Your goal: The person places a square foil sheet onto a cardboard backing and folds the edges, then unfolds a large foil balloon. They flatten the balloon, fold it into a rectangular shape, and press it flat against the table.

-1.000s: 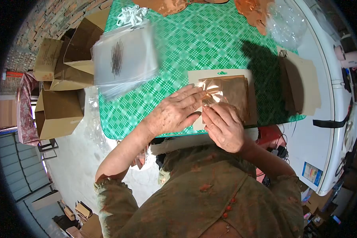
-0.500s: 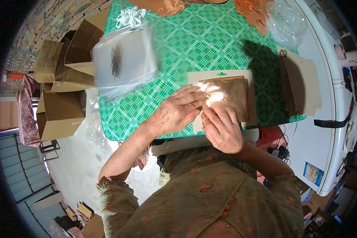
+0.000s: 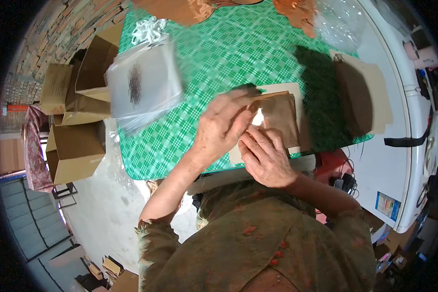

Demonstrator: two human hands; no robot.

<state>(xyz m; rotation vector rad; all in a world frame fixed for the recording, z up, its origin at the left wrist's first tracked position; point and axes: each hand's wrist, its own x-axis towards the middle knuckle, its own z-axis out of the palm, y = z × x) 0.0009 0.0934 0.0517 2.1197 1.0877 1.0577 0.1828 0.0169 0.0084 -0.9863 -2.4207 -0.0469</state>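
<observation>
From my end, L hand is blurred, approx. half open w/ fingers loosely bent, by the coppery film's L edge; can't tell if it grips anything. R hand has part-curled fingers at the film's near L corner; can't tell if they're pinching. Film lies on a pale card, near edge of the green tablecloth. I'd say step = adjusting film; next move prob. calls for R steady, L fingertips placed w/ care. Clear bags lie L, brown cards R.
</observation>
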